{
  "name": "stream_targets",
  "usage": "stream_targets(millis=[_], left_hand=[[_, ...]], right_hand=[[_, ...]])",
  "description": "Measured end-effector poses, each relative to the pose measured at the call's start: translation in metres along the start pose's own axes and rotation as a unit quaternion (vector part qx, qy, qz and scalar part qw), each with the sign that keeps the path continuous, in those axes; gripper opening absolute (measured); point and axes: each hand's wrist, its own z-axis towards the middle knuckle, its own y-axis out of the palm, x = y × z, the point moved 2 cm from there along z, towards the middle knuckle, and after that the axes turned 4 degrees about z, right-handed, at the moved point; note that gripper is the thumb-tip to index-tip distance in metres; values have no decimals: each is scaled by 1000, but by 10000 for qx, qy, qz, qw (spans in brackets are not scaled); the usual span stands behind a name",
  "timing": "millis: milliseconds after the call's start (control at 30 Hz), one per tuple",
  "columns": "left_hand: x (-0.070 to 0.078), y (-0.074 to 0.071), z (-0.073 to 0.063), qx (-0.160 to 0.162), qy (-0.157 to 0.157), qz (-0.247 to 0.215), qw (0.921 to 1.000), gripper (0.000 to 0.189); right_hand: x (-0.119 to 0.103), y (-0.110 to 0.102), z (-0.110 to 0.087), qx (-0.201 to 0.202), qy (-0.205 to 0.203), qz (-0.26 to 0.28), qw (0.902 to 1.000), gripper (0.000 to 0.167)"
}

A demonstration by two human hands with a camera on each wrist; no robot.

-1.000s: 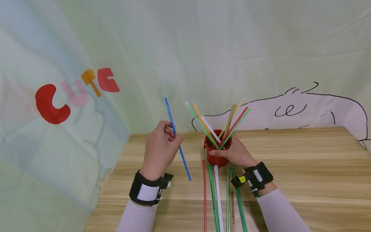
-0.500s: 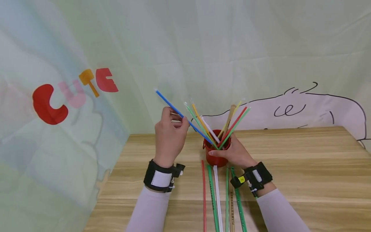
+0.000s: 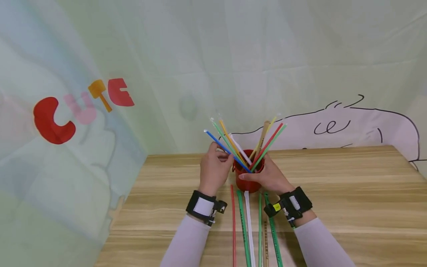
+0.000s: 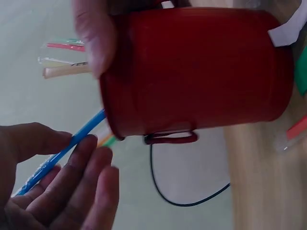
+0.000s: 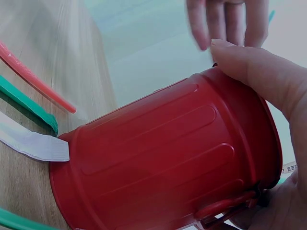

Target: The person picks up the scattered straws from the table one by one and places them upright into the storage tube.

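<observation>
My left hand (image 3: 215, 170) pinches a blue drinking straw (image 3: 217, 141) between thumb and fingers. The straw slants, its lower end inside the mouth of a small red metal bucket (image 3: 247, 185). In the left wrist view, the blue straw (image 4: 88, 127) passes behind the bucket's rim. My right hand (image 3: 275, 177) grips the bucket from the right, thumb over the near side at the rim. Wrapped straws fan out of it: green, orange and white ones to the left, a brown paper-wrapped one (image 3: 262, 134), yellow, red (image 3: 271, 140) and green ones to the right. Their lower ends are hidden inside.
Several more straws lie side by side on the wooden table (image 3: 350, 185) before the bucket: a red straw (image 3: 233, 222), green ones (image 3: 243, 224), a white-wrapped straw (image 3: 249, 226) and a brown-wrapped straw (image 3: 265, 241). A printed curtain (image 3: 186, 55) hangs behind the table.
My left hand has moved right towards the bucket and then down. The blue straw has tilted over, and its lower end has gone into the bucket. My right hand has stayed on the bucket.
</observation>
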Motion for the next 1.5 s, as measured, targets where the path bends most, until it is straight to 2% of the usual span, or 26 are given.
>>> stream_targets(millis=[233, 367, 633, 833, 967, 1067, 1167, 1233, 1333, 1433, 1500], left_hand=[[-11, 12, 2, -84, -300, -110, 9995, 23], [-16, 16, 5, -71, -335, -230, 9991, 23], [-29, 23, 9, -97, -464, -727, 9962, 25], [-38, 24, 8, -294, -613, -1056, 9921, 33], [-42, 24, 6, -628, -668, -1202, 9885, 38], [-45, 23, 3, -1025, -618, -1310, 9841, 37], [-45, 24, 0, -1639, -531, -1479, 9739, 54], [-47, 26, -2, -2135, -469, -1546, 9635, 72], [-49, 32, -5, -2716, -219, -1437, 9514, 90], [-50, 41, -7, -3001, 68, -1353, 9442, 100], [-50, 47, -8, -2989, 266, -1402, 9435, 102]], right_hand=[[1, 1, 3, 24, 34, -8, 10000, 93], [2, 1, 3, 67, 104, 3, 9999, 94], [0, 1, 2, 73, 115, -7, 9999, 96], [2, 1, 2, 70, 184, -102, 9998, 96], [2, 0, 1, 83, 237, -104, 9996, 96], [2, -1, 0, 65, 206, -123, 9997, 98], [2, -2, 0, 59, 176, -98, 9998, 97], [3, -2, 0, 46, 149, -81, 9998, 95], [4, -2, 0, 5, 80, -32, 10000, 92], [5, -2, 0, -36, 2, 1, 10000, 91], [4, -2, 0, -58, -47, -18, 10000, 90]])
